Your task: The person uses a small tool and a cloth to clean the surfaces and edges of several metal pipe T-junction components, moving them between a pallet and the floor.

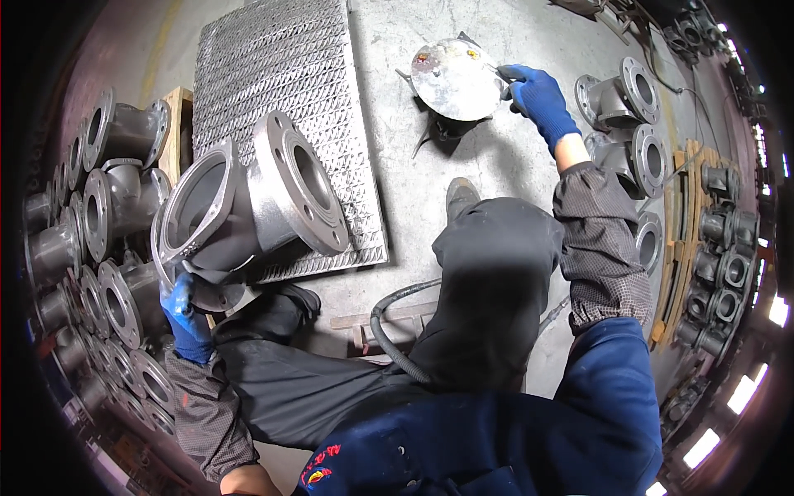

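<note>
A large grey cast-metal valve body (236, 219) with flanged openings rests tilted over the near part of a ridged metal grate. My left hand (185, 318), in a blue glove, is closed on its lower flange at the near left. Stretched far forward, my right hand (538, 103) wears a blue glove too. Its fingers are curled together at the right rim of a round, pale metal disc (455, 80) on a low stand. Whatever those fingers pinch is too small to make out. Small yellow and red marks or bits lie on the disc.
The ridged metal grate (277, 62) lies on the concrete floor. Several grey flanged valve bodies (120, 202) are stacked at the left; more (633, 161) stand at the right, near wooden pallets (680, 248). A dark hose (382, 326) curves beside my legs.
</note>
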`<state>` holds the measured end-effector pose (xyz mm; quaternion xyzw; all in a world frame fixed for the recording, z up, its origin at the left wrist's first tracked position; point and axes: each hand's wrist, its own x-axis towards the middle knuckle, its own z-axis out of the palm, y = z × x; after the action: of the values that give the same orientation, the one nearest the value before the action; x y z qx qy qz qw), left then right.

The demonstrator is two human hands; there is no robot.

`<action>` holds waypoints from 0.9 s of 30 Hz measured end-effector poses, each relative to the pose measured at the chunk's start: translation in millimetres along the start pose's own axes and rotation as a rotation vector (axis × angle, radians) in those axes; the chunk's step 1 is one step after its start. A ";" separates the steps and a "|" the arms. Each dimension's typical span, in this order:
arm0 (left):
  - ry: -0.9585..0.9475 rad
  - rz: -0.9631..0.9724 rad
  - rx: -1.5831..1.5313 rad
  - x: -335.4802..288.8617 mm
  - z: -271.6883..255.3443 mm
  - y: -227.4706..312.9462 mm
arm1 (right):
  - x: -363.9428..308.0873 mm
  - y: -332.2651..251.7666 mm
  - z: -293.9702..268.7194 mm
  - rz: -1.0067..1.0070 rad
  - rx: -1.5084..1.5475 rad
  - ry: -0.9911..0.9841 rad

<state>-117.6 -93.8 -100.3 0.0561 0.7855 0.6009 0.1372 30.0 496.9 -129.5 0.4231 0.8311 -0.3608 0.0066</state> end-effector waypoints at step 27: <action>-0.099 0.116 0.156 0.4 5.0 11.5 | -68.5 22.0 29.0 -0.190 -0.371 0.145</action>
<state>-117.4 -86.0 -90.5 0.1413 0.8176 0.5414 0.1360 81.0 439.8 -142.3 0.3593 0.9177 -0.1691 -0.0096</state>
